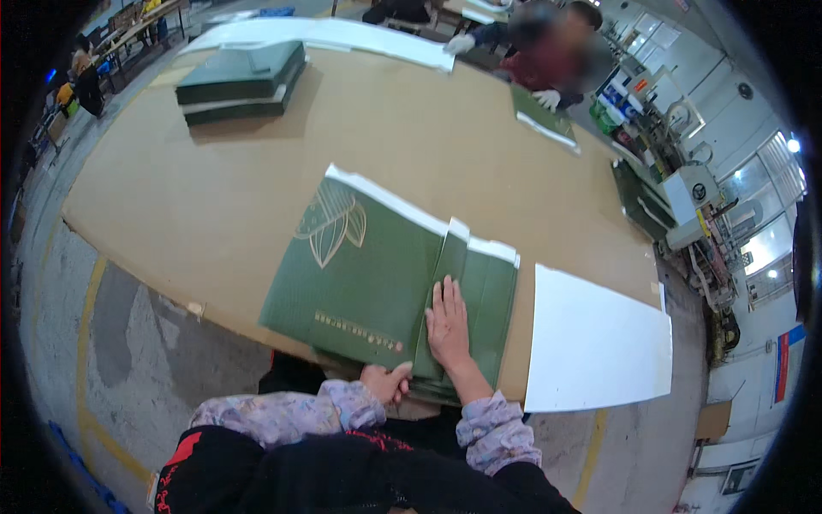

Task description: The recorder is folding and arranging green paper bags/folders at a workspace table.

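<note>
A dark green printed cardboard sheet (377, 265) with gold leaf outlines and white edge strips lies before me on a large table, several layers deep at its near edge. My left hand (387, 383) is closed on that near edge, its thumb on top and the fingers curled, partly hidden. Flat on the narrow creased panels at the sheet's right side rests my right hand (447, 324), fingers stretched out toward the far edge. The fold beneath the right palm is partly covered.
The brown tabletop (411, 137) bears a stack of green folded pieces (240, 81) at far left and a white sheet (595, 343) at right. Across the table, a person in white gloves (546, 98) handles another green piece (545, 118). Machinery (689, 193) stands at right.
</note>
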The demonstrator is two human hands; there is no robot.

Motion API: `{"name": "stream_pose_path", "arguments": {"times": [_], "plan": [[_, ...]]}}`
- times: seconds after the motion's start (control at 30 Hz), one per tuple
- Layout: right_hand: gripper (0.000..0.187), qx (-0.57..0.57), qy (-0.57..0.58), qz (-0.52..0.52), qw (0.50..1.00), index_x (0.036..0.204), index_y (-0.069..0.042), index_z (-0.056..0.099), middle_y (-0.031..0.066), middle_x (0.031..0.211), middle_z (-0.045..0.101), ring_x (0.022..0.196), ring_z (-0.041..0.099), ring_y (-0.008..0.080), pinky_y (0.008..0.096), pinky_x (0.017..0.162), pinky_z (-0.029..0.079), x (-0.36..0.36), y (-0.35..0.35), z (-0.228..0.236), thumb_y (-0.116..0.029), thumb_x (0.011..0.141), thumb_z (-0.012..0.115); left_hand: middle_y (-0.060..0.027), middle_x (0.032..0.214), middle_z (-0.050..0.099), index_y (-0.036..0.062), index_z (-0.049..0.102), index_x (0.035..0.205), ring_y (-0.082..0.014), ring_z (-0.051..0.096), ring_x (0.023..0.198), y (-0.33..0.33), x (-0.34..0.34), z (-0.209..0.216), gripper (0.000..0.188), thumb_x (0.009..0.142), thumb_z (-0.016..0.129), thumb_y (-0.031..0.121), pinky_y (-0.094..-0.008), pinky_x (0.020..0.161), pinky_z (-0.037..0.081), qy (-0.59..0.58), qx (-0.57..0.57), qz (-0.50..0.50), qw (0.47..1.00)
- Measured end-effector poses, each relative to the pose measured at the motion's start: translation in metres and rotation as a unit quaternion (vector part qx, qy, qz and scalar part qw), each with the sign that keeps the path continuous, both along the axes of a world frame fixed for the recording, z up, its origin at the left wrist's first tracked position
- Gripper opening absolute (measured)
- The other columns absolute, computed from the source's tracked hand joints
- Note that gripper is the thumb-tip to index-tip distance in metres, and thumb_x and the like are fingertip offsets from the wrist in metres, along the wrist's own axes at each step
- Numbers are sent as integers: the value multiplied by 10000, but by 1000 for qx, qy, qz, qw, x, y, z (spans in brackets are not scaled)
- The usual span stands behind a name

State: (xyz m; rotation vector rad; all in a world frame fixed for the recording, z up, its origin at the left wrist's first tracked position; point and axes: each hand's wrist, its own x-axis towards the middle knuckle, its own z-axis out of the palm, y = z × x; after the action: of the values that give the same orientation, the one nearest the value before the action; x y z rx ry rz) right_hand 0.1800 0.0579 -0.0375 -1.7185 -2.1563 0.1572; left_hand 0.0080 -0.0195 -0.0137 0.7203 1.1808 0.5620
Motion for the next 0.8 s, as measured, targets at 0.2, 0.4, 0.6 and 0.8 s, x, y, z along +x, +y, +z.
{"name": "stream_pose_path", "arguments": {"times": [0.2, 0.4, 0.6, 0.8], "plan": [[552, 20, -14, 3, 1000, 1430, 12, 353, 198, 1543, 248, 1416, 255, 380, 479, 1135, 264, -2, 14, 7, -181, 939, 518, -26, 605, 604, 13, 648, 814, -105, 533, 439, 12, -6, 8, 383, 956, 587, 363, -247, 403, 408, -14, -18, -3, 1000], [562, 22, -12, -5, 1000, 1430, 16, 350, 202, 1538, 256, 1413, 259, 384, 481, 1137, 262, 9, 13, 11, -186, 934, 523, -34, 680, 652, 11, 667, 905, -87, 590, 498, 26, -22, 84, 299, 951, 613, 302, -225, 454, 443, -98, 49, -298, 948], [560, 25, -8, 4, 1000, 1429, 23, 349, 234, 1525, 257, 1408, 259, 397, 483, 1134, 262, -4, 5, 0, -195, 939, 509, -171, 1191, 594, 57, 651, 1080, -341, 558, 1125, 100, -65, 92, 353, 787, 750, 226, -461, 933, 444, 332, 602, -130, 714], [552, 13, -1, 2, 1000, 1429, 25, 347, 225, 1527, 255, 1411, 257, 386, 476, 1134, 259, -4, -5, 12, -193, 946, 503, -161, 1472, 336, 119, 540, 1281, -383, 285, 1384, 130, -134, 76, 639, 730, 793, 321, -646, 1030, 299, 606, 441, -77, 658]]}}
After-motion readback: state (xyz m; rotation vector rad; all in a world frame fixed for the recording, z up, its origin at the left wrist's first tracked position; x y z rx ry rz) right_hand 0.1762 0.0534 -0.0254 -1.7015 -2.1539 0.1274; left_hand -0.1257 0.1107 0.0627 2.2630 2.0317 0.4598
